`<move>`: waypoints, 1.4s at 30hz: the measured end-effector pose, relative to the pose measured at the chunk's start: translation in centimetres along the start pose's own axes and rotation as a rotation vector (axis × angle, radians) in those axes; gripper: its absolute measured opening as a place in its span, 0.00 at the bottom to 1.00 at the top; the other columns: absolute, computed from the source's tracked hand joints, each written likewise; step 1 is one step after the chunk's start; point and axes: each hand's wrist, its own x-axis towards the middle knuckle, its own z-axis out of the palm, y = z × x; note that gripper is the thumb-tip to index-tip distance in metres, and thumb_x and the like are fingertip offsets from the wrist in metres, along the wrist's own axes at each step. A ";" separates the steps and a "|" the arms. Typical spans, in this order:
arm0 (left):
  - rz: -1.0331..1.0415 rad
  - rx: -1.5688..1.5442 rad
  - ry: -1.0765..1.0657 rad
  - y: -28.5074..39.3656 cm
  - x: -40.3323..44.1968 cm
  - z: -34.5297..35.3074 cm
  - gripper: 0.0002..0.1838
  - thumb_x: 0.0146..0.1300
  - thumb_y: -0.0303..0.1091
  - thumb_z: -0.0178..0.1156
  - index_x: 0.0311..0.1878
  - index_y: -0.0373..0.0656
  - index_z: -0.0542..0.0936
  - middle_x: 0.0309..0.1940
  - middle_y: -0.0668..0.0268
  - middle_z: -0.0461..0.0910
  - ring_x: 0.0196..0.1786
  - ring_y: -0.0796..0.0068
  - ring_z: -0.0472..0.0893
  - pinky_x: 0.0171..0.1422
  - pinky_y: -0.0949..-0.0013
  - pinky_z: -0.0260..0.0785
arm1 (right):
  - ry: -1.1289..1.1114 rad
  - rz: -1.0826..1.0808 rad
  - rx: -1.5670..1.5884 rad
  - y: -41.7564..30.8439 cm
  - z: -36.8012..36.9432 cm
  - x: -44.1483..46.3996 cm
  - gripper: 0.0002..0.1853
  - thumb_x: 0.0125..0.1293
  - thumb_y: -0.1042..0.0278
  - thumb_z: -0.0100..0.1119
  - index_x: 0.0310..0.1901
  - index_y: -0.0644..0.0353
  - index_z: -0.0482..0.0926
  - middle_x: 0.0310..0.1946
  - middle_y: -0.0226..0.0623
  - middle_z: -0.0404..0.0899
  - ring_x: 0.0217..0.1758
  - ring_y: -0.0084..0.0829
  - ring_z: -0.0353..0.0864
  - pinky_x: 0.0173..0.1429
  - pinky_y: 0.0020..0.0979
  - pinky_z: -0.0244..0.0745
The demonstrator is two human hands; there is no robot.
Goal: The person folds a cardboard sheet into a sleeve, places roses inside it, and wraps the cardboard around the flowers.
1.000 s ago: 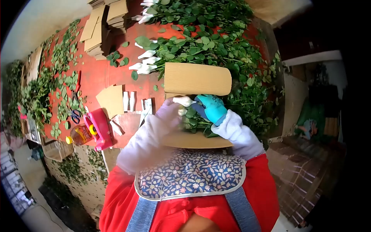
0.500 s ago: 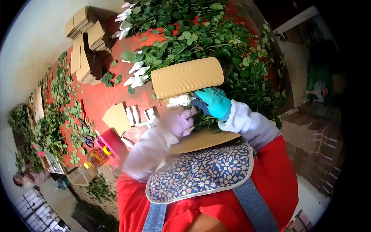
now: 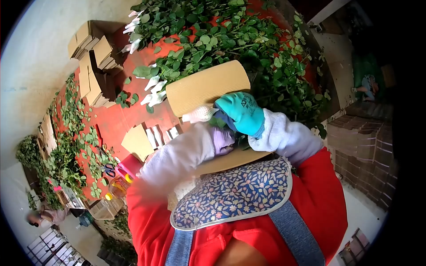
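My right hand [image 3: 242, 114], in a teal glove with a dark blue palm, is closed around the stem just behind a rose bud [image 3: 199, 114] wrapped in white mesh. The bud points left. Below it, my left hand [image 3: 223, 141] in a purple glove has its fingers curled in beside green leaves; what they grip is hidden. Both hands are over a sheet of corrugated cardboard [image 3: 237, 160] near my apron. Just beyond them, a curved corrugated cardboard piece [image 3: 207, 88] lies against leafy rose stems [image 3: 222, 44].
White-wrapped buds [image 3: 155, 91] lie on the red table [image 3: 113, 119] at the left ends of the stems. Folded cardboard [image 3: 95, 66] is stacked at the back left. Scissors [image 3: 108, 170], a pink object [image 3: 129, 166] and a yellow-capped bottle [image 3: 119, 187] are at left.
My left hand has moved right and slightly down, away from the bud and under my right hand. My right hand and the bud have shifted slightly left. The view has tilted a little.
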 end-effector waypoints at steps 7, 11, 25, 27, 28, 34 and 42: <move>-0.508 -1.312 0.087 -1.5 -5.8 -5.1 0.26 0.63 0.57 0.48 0.46 0.43 0.79 0.41 0.55 0.78 0.48 0.54 0.77 0.55 0.56 0.70 | -0.420 0.007 -0.273 1.0 1.1 -0.7 0.20 0.56 0.64 0.57 0.51 0.56 0.71 0.42 0.40 0.77 0.41 0.41 0.81 0.38 0.43 0.77; -0.685 -1.494 -0.021 0.7 -8.7 -5.7 0.26 0.64 0.56 0.48 0.50 0.44 0.79 0.42 0.55 0.79 0.50 0.54 0.77 0.56 0.57 0.70 | -0.512 0.027 -0.456 1.9 4.8 -1.8 0.19 0.59 0.65 0.56 0.53 0.55 0.72 0.45 0.43 0.75 0.46 0.46 0.78 0.40 0.44 0.76; -1.539 -1.199 -0.175 8.9 -13.5 -11.1 0.17 0.67 0.46 0.52 0.47 0.44 0.80 0.33 0.54 0.80 0.39 0.53 0.80 0.44 0.57 0.73 | -0.523 0.056 -0.183 4.2 6.1 -2.7 0.17 0.59 0.64 0.59 0.48 0.57 0.71 0.43 0.46 0.77 0.45 0.50 0.77 0.43 0.48 0.73; -1.557 -1.105 -0.180 6.9 -12.3 -11.2 0.15 0.67 0.44 0.53 0.46 0.44 0.80 0.32 0.54 0.80 0.37 0.53 0.81 0.42 0.58 0.73 | -0.494 0.019 -0.176 4.4 6.3 -2.8 0.16 0.59 0.63 0.58 0.49 0.56 0.72 0.43 0.45 0.77 0.45 0.49 0.77 0.43 0.48 0.73; -1.537 -1.086 -0.216 4.4 -11.1 -11.4 0.15 0.67 0.43 0.53 0.46 0.44 0.80 0.31 0.54 0.81 0.36 0.52 0.81 0.41 0.58 0.74 | -0.474 0.042 -0.137 4.5 6.5 -3.0 0.16 0.60 0.63 0.58 0.49 0.55 0.72 0.43 0.45 0.77 0.45 0.49 0.77 0.43 0.48 0.72; -1.516 -1.776 0.748 4.3 -5.6 2.3 0.28 0.61 0.36 0.65 0.62 0.37 0.68 0.40 0.59 0.82 0.42 0.71 0.81 0.48 0.69 0.74 | -0.311 -0.070 -0.191 3.8 6.6 -2.3 0.16 0.62 0.62 0.58 0.50 0.56 0.75 0.44 0.43 0.78 0.46 0.48 0.76 0.48 0.46 0.70; -1.701 -2.113 1.137 3.5 -3.3 1.1 0.13 0.64 0.34 0.62 0.50 0.40 0.80 0.36 0.68 0.83 0.36 0.81 0.79 0.41 0.75 0.73 | -0.469 0.109 -0.146 3.3 6.6 -2.6 0.16 0.60 0.72 0.55 0.51 0.58 0.76 0.42 0.40 0.82 0.44 0.44 0.80 0.46 0.43 0.74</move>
